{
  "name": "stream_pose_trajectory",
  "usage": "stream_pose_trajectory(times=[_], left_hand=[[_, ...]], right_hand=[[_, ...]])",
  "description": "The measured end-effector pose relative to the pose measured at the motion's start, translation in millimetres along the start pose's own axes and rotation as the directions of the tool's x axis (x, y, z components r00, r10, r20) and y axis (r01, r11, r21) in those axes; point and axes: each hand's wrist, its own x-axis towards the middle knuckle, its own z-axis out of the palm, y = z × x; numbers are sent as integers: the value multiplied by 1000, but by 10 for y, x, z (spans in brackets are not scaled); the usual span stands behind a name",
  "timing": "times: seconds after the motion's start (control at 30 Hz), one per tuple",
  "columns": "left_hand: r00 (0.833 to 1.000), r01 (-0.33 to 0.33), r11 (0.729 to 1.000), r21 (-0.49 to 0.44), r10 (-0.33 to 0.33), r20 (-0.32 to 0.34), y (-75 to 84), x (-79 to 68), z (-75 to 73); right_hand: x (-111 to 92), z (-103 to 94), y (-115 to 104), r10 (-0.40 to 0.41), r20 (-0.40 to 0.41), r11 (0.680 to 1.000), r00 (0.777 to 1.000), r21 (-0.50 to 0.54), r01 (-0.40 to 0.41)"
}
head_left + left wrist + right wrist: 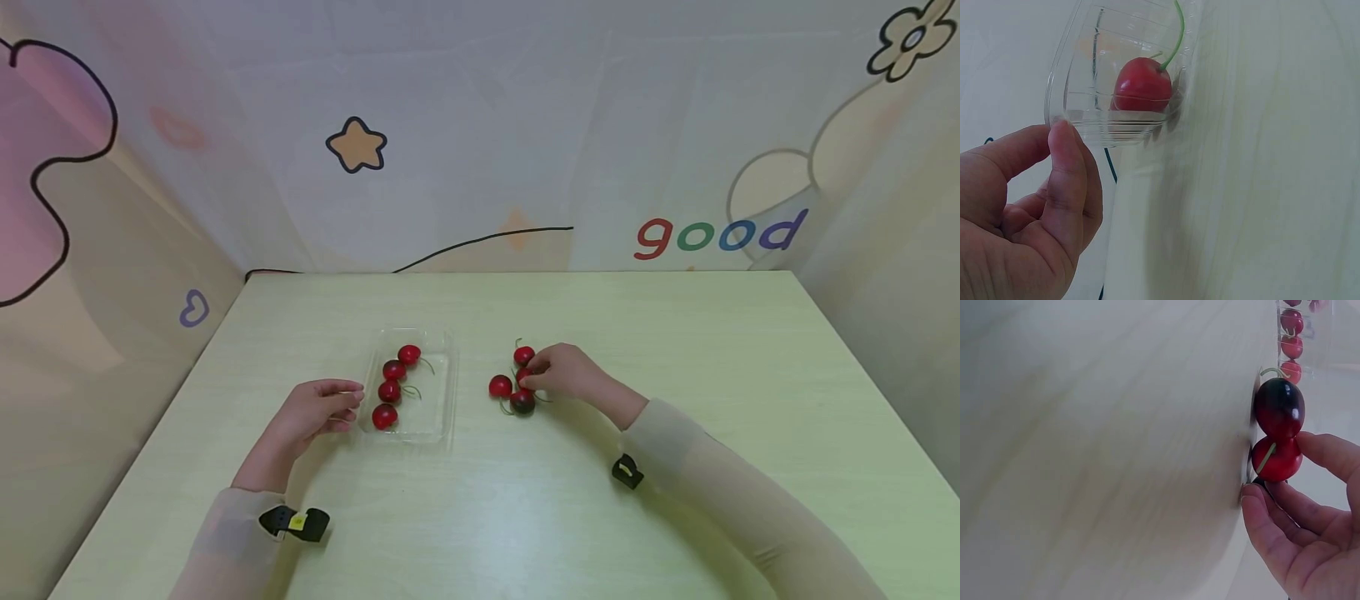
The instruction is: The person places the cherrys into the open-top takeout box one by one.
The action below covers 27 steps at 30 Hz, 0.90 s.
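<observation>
My left hand (318, 412) pinches the near left rim of a clear plastic tray (438, 425) between thumb and fingertip. Inside the tray, several red cherries (389, 391) with green stems stand in a line along its left side; one cherry (1142, 84) shows large in the left wrist view. Over at the small group of loose cherries, my right hand (566, 371) has its thumb and fingers around a red cherry (1277, 459). A darker cherry (1280, 407) touches that one. Two more, a red cherry (500, 386) and another red cherry (523, 356), lie beside the fingers.
Everything rests on a pale wooden table (480, 508). A printed cloth (480, 150) with a star and the word "good" hangs behind and at the sides. Each sleeve carries a black wrist device, one on the left sleeve (294, 523) and one on the right (627, 472).
</observation>
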Motion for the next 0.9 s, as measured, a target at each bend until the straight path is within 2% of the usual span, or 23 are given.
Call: stream_pose_trajectory(times=[0.27,0.9], left_hand=[[1000,-8,1000,-1,8,5,-5,10,-5],[1000,-10,1000,-3,10,8,-23,16,-1]], right_hand=[[-64,-28,-9,12,-22,1000,1000,9,-12],[-207,-203,-151,-94,-102,994,990,44,99]])
